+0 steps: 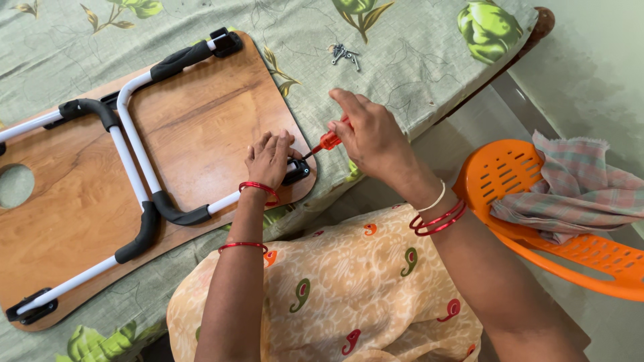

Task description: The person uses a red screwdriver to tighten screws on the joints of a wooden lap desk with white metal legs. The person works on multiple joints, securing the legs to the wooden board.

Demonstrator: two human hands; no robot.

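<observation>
A wooden lap table (201,114) lies upside down on a green floral cloth (402,60), its white tube legs (137,161) with black foam sleeves folded flat. My left hand (268,159) presses on the black hinge bracket (297,172) at the board's near right corner. My right hand (372,137) grips a red-handled screwdriver (327,141), whose tip points down-left into that bracket. Red bangles ring both wrists.
A small pile of loose screws (343,53) lies on the cloth beyond my right hand. An orange plastic chair (537,201) with a checked cloth (577,191) draped on it stands at the right. The bed's edge runs diagonally beside it.
</observation>
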